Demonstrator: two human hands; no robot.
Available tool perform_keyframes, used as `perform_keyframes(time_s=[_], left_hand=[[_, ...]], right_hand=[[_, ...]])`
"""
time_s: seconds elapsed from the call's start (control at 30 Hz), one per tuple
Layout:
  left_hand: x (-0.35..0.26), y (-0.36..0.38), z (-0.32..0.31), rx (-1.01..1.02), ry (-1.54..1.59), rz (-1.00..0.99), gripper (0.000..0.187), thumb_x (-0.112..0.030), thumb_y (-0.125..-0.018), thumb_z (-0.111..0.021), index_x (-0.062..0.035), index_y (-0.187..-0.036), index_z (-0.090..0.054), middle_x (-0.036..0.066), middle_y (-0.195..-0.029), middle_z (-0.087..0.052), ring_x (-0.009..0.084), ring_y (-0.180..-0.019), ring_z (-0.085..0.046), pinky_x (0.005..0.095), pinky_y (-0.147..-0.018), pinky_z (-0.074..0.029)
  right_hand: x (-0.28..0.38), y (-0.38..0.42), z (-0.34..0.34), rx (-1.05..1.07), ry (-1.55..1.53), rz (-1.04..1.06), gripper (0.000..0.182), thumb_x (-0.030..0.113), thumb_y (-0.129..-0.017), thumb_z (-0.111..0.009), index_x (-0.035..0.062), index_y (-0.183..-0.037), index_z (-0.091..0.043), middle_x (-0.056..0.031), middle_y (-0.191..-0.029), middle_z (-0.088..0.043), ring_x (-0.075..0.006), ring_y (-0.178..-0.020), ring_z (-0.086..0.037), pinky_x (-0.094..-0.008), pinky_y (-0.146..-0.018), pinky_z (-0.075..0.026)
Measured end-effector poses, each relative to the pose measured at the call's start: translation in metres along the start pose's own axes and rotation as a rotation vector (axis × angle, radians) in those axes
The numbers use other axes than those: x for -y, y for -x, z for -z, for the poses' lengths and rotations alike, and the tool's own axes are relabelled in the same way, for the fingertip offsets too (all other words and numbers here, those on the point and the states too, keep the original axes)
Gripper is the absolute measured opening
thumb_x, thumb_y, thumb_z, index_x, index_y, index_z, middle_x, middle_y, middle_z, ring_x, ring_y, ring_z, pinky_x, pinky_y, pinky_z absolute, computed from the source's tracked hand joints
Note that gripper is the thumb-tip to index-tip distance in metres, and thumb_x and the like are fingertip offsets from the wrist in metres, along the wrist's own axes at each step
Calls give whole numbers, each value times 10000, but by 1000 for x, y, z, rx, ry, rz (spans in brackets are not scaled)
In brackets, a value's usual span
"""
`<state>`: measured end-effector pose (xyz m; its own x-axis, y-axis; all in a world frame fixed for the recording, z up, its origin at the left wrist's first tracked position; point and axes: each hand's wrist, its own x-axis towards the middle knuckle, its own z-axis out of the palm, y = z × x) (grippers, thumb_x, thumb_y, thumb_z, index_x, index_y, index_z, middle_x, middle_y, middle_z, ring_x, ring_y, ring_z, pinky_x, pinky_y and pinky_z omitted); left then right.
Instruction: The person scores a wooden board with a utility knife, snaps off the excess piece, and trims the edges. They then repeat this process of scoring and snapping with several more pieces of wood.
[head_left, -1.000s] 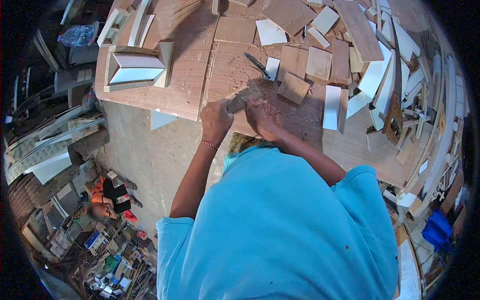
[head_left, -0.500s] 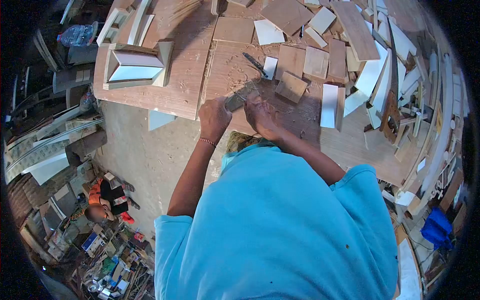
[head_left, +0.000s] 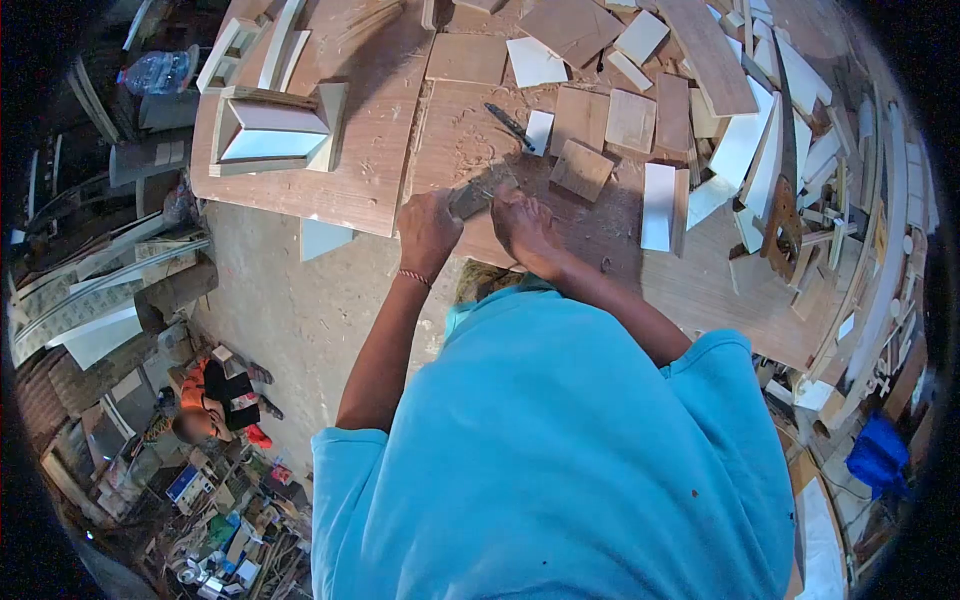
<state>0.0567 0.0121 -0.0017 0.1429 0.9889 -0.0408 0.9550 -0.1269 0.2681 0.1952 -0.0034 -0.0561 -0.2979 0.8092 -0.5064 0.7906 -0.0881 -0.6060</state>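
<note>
Both of my hands are closed at the near edge of the wooden table, on either side of a small grey-brown block [head_left: 469, 201]. My left hand [head_left: 430, 232] wraps around its left end. At the right end, the fingers of my right hand [head_left: 524, 228] are curled over it; their exact grip is partly hidden. The block's exact kind is too small to make out. Curly wood shavings [head_left: 482, 150] lie just beyond the hands. A black pen-like tool [head_left: 508, 124] rests on the table past them, beside a small white piece [head_left: 539, 132].
Wooden boards [head_left: 582, 170] and white offcuts crowd the table's right side, with a handsaw [head_left: 783, 225] among them. An open wooden frame [head_left: 265, 165] stands at the left. Below left, a person [head_left: 215, 400] sits on the floor beside a cluttered pile [head_left: 225, 540].
My hands and the block stay in nearly the same place. The whole view has shifted very slightly.
</note>
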Motion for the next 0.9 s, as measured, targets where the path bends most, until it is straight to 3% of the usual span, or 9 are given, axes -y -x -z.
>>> perform_keyframes(time_s=[0.07, 0.17, 0.27, 0.4, 0.5, 0.6, 0.7, 0.77, 0.9], left_hand=[[0, -1, 0, 23, -3, 22, 88, -58, -600, -537, -45, -671, -588, 178, -654, -574, 344, -654, -568, 420, -581, -449], [1, -1, -2, 60, -14, 52, 84, -62, -602, -541, -44, -670, -587, 179, -652, -573, 348, -652, -567, 419, -577, -450], [4, 1, -5, 42, -31, 42, 84, -64, -599, -549, -44, -672, -584, 178, -648, -571, 348, -646, -564, 421, -574, -449], [0, 1, -3, 23, -20, 34, 82, -65, -589, -558, -40, -665, -574, 177, -635, -564, 343, -630, -558, 427, -568, -443], [1, 2, -4, -17, 6, 10, 74, -63, -592, -554, -40, -661, -571, 177, -630, -561, 342, -626, -556, 429, -566, -440], [1, 2, -4, -19, 2, -8, 70, -59, -594, -549, -41, -657, -573, 178, -630, -560, 345, -632, -557, 429, -567, -440], [0, 0, -1, 35, -1, 36, 60, -53, -598, -544, -41, -648, -574, 180, -623, -558, 346, -632, -558, 428, -566, -441], [0, 2, -4, 9, 15, 36, 57, -53, -596, -546, -42, -645, -574, 178, -621, -558, 344, -632, -559, 427, -566, -442], [-3, 3, 1, 9, 2, 26, 60, -50, -590, -552, -43, -644, -576, 175, -619, -559, 341, -627, -561, 423, -563, -446]], right_hand=[[-16, -14, -29, -382, 80, 180, 162, 101, -756, -440, 15, -833, -553, -190, -746, -552, -332, -681, -555, -437, -572, -440], [-14, -24, -23, -259, 148, 116, 143, 72, -731, -456, -5, -814, -542, -176, -680, -564, -334, -595, -574, -414, -453, -429], [-7, -22, -12, -127, 76, 60, 174, 109, -795, -400, -22, -876, -480, -240, -755, -584, -376, -725, -590, -465, -607, -460], [-10, -16, -20, -300, 58, 117, 181, 129, -803, -398, -16, -872, -483, -240, -745, -582, -383, -719, -583, -465, -616, -459], [-12, -13, -23, -218, 11, 33, 202, 160, -819, -392, -13, -882, -476, -233, -747, -582, -385, -724, -577, -470, -630, -457], [-17, -7, -22, -204, 65, 166, 248, 64, -755, -420, -19, -979, -484, -183, -891, -559, -333, -805, -556, -410, -607, -450], [-12, -15, -15, 47, 24, 46, 281, 58, -754, -413, -8, -1024, -457, -170, -898, -564, -325, -808, -554, -410, -622, -449], [-29, -21, -44, -386, 119, 223, 247, 67, -745, -438, -14, -973, -489, -163, -776, -586, -313, -684, -582, -420, -558, -450], [-26, -27, -42, -365, 137, 159, 199, 99, -747, -454, -12, -899, -518, -170, -717, -571, -318, -644, -572, -430, -530, -435]])
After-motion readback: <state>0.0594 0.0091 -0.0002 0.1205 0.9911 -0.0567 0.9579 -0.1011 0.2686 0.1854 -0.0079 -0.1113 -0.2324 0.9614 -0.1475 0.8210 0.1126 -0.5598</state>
